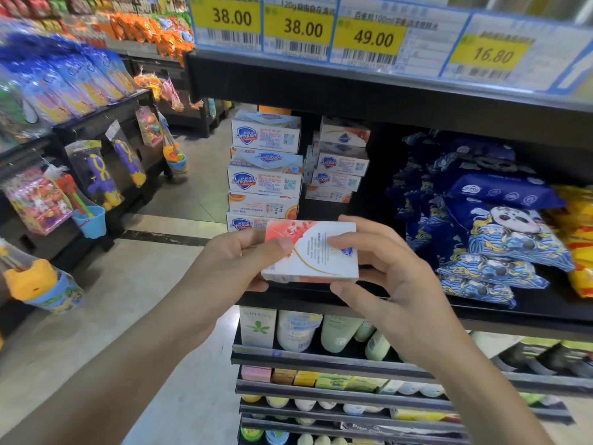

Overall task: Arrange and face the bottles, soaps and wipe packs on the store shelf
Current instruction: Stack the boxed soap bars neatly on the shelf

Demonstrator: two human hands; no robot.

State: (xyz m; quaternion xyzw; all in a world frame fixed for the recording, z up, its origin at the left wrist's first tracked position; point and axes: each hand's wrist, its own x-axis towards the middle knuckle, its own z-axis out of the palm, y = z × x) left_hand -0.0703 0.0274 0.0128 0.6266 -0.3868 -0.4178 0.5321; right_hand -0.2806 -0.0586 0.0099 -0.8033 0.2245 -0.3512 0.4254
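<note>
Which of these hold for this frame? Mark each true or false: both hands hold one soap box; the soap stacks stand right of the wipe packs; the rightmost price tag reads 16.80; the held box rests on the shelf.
1. Both hands, left hand and right hand, hold one soap box. True.
2. The soap stacks stand right of the wipe packs. False: they stand left.
3. The rightmost price tag reads 16.80. True.
4. The held box rests on the shelf. False: it is held up in front of it.
</note>
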